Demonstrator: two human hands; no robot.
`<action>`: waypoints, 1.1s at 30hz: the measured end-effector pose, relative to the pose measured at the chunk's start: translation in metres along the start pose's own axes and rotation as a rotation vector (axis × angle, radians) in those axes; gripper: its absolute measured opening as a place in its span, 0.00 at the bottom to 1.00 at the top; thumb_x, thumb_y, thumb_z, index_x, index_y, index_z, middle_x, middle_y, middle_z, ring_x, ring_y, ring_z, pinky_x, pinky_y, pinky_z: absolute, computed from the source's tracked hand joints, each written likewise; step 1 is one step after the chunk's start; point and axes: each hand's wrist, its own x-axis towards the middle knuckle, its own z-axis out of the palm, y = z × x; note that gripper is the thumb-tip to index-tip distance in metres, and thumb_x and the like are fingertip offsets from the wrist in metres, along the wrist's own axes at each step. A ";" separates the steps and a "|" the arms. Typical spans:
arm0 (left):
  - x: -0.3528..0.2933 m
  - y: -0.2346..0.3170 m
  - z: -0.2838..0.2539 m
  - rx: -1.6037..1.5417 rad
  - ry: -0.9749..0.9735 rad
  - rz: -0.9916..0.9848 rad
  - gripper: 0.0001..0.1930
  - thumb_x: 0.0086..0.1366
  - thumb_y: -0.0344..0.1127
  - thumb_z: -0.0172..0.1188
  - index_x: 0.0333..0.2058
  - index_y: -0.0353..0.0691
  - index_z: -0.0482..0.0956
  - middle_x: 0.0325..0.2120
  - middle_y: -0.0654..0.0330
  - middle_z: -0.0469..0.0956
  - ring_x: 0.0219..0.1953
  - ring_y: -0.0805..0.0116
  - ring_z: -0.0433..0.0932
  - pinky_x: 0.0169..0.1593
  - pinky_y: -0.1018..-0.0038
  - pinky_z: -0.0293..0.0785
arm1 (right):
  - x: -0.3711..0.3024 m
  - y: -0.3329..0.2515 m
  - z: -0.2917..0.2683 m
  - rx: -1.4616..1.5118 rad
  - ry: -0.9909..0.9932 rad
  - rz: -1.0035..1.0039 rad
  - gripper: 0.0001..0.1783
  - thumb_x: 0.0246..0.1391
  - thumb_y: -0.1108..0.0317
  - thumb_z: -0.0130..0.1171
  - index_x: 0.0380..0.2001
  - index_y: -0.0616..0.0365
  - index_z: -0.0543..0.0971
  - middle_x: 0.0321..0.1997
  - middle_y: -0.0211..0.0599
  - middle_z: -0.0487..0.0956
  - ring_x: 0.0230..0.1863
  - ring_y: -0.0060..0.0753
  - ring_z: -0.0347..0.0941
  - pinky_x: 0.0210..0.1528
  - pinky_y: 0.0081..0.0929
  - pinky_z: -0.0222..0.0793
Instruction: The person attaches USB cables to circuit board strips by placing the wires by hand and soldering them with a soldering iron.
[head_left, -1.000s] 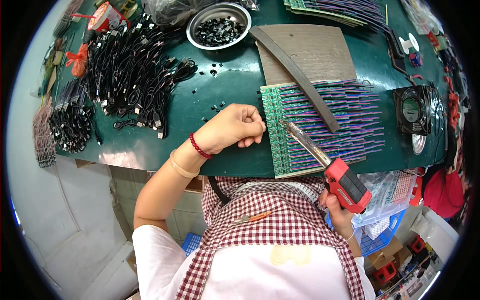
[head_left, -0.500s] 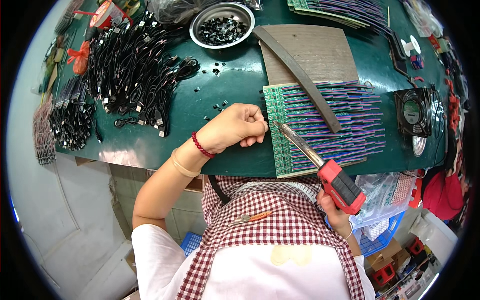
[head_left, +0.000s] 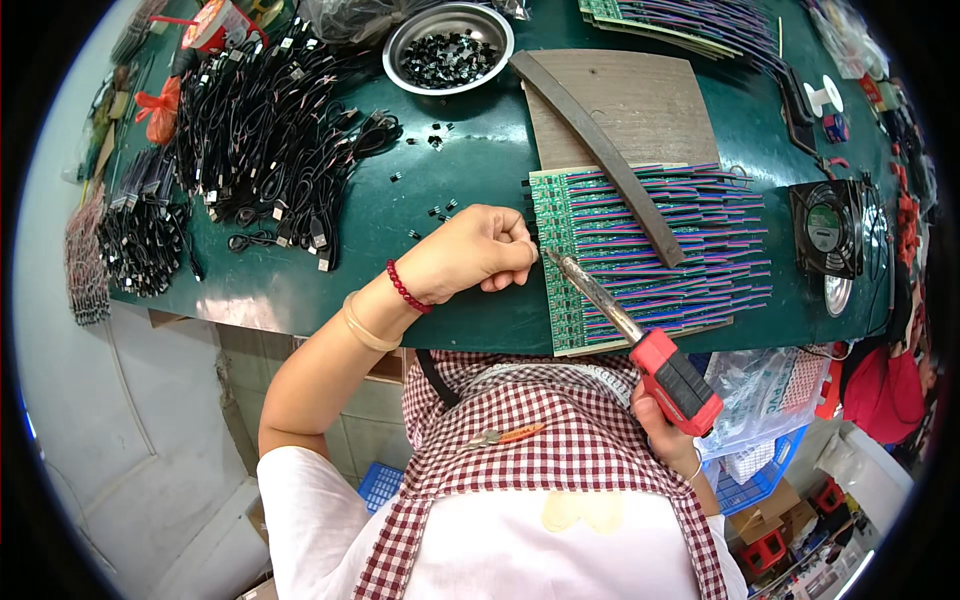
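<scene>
Soldering at the near edge of a green tabletop (head_left: 300, 290). The right hand (head_left: 665, 425) is closed around the red handle of a soldering iron (head_left: 640, 340), its tip at the left margin of a green circuit board panel (head_left: 560, 260) strung with purple wires; the left hand (head_left: 475, 250) is curled into a loose fist, fingertips pinched at the same margin just beside the tip. Risks: the hot tip could touch those fingers, or a slip could bridge neighbouring pads or scorch wire insulation. A dark curved bar (head_left: 600, 150) weighs the panel down. Beyond lie bundled black cables (head_left: 260, 130), a steel bowl of small black parts (head_left: 448, 45) and a small fan (head_left: 828, 228); storage crates stand below.
</scene>
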 end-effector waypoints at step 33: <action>-0.029 0.011 0.006 0.902 0.776 0.483 0.03 0.59 0.22 0.54 0.29 0.32 0.68 0.21 0.52 0.72 0.22 0.58 0.73 0.28 0.69 0.69 | 0.015 -0.033 -0.004 0.358 0.311 -0.070 0.15 0.48 0.69 0.67 0.40 0.59 0.77 0.33 0.29 0.77 0.32 0.19 0.74 0.39 0.21 0.68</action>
